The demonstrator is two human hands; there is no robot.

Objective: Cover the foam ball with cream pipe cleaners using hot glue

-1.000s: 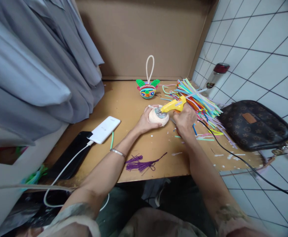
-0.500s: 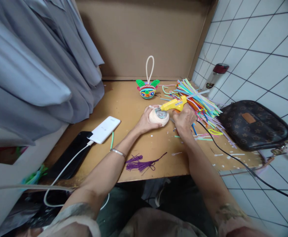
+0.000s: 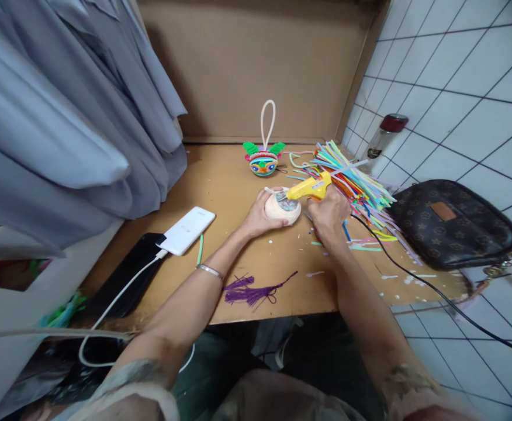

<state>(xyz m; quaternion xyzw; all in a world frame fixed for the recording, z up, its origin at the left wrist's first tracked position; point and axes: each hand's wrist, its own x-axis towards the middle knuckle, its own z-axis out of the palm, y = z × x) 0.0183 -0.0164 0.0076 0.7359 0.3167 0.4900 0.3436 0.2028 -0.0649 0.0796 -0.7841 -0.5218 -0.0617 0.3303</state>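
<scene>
My left hand (image 3: 259, 217) is wrapped round the left side of a ball (image 3: 282, 215) coiled in cream cord, its top showing a bare grey, patterned patch. In my right hand (image 3: 329, 209) is a yellow glue gun (image 3: 309, 187), held by its handle. Its nozzle points left and down at the bare patch; whether the tip touches cannot be made out. A black cable (image 3: 396, 266) trails from near my right hand toward the lower right. Behind the ball sits a colourful animal-face ornament (image 3: 263, 163) with green ears and a white loop.
Many coloured pipe cleaners (image 3: 355, 175) lie beyond my right hand, near a red-capped bottle (image 3: 384, 135). A brown patterned bag (image 3: 457, 225) rests at the right. Purple tassels (image 3: 251, 292) lie near the front edge. At left are a white power bank (image 3: 189, 230) and a black phone-like slab (image 3: 127, 278).
The glue gun's nozzle has shifted slightly to the right over the bare patch. My left hand keeps its hold on the ball, and the rest looks the same.
</scene>
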